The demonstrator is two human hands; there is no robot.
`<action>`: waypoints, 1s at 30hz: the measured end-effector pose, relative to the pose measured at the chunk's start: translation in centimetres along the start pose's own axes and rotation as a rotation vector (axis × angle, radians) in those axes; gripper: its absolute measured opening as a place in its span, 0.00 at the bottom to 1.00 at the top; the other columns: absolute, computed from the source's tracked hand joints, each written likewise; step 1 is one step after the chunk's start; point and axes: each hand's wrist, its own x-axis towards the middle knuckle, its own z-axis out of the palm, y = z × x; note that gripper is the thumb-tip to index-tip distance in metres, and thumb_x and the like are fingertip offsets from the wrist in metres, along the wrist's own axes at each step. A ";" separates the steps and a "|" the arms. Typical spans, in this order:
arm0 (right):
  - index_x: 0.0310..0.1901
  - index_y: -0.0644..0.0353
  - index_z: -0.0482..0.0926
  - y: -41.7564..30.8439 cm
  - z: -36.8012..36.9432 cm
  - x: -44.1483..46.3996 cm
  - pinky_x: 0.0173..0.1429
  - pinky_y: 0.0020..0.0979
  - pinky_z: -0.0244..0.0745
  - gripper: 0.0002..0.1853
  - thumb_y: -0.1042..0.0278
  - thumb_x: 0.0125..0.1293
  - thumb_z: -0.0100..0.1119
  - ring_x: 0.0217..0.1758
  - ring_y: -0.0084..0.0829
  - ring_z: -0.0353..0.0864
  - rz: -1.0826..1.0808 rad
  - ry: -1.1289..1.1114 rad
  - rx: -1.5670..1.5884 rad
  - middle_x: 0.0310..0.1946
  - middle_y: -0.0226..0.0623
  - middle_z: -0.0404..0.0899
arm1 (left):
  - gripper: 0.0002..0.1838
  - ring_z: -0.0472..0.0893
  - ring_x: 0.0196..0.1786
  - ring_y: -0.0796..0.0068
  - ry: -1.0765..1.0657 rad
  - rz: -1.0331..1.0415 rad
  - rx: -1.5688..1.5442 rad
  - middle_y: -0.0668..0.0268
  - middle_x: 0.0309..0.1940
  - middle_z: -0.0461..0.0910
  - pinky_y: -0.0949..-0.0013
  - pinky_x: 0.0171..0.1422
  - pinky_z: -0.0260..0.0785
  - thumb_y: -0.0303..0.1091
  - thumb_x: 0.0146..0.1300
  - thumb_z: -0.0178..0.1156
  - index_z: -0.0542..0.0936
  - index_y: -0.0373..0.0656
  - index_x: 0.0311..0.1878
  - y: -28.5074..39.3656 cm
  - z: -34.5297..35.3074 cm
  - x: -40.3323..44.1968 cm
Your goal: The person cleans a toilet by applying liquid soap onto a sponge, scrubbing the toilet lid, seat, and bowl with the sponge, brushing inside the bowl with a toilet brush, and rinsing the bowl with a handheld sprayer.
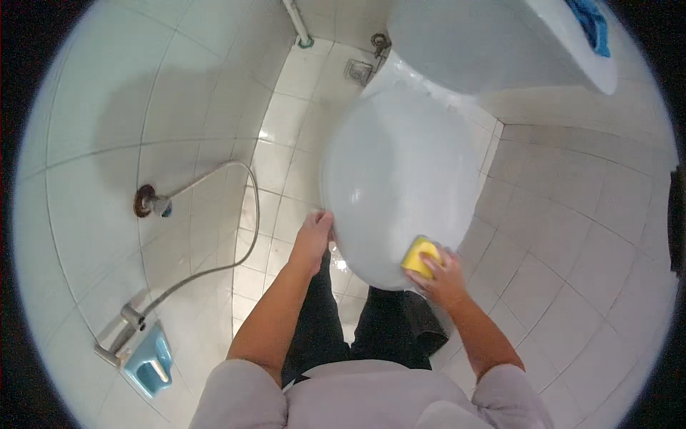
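The white toilet lid [400, 179] is down and fills the middle of the view. My right hand [441, 277] grips a yellow sponge [420, 256], pressed on the lid near its front right edge. By the lid's left front edge is my left hand [314, 239], its fingers curled in. Whether those fingers touch the rim is hard to make out, and I see nothing held in them.
The cistern [471, 43] stands behind the lid, with a blue cloth [592, 27] on its top. A hose [256, 214] runs along the left wall to a sprayer beside a blue soap dish [150, 365]. A dark bin [426, 322] is by my leg. A floor drain [358, 72] lies behind.
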 end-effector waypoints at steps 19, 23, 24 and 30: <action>0.44 0.44 0.76 3.6 -18.5 4.7 0.55 0.41 0.62 0.43 0.52 0.11 0.71 0.54 0.45 0.65 0.255 -0.032 0.248 0.51 0.38 0.67 | 0.15 0.71 0.44 0.63 -0.324 0.069 -0.445 0.58 0.46 0.63 0.57 0.45 0.70 0.38 0.63 0.44 0.54 0.45 0.49 13.1 5.0 -6.0; 0.44 0.44 0.76 3.6 -17.9 4.6 0.56 0.42 0.61 0.42 0.51 0.12 0.70 0.55 0.45 0.64 0.254 -0.057 0.286 0.52 0.38 0.67 | 0.13 0.74 0.41 0.66 -0.357 0.059 -0.458 0.60 0.44 0.65 0.59 0.41 0.72 0.36 0.62 0.44 0.54 0.47 0.44 12.4 4.3 -5.8; 0.44 0.45 0.77 3.4 -17.8 4.6 0.56 0.42 0.61 0.41 0.50 0.14 0.70 0.55 0.46 0.64 0.249 -0.051 0.282 0.52 0.38 0.66 | 0.13 0.74 0.41 0.66 -0.356 0.057 -0.460 0.60 0.44 0.65 0.59 0.41 0.72 0.36 0.62 0.44 0.54 0.47 0.44 12.3 4.0 -5.7; 0.45 0.45 0.75 3.0 -17.0 4.2 0.57 0.43 0.60 0.37 0.47 0.23 0.67 0.54 0.47 0.64 0.223 -0.032 0.193 0.52 0.39 0.66 | 0.24 0.70 0.48 0.59 -0.494 0.038 -0.432 0.58 0.46 0.63 0.53 0.48 0.69 0.29 0.54 0.53 0.53 0.44 0.51 11.6 2.9 -4.9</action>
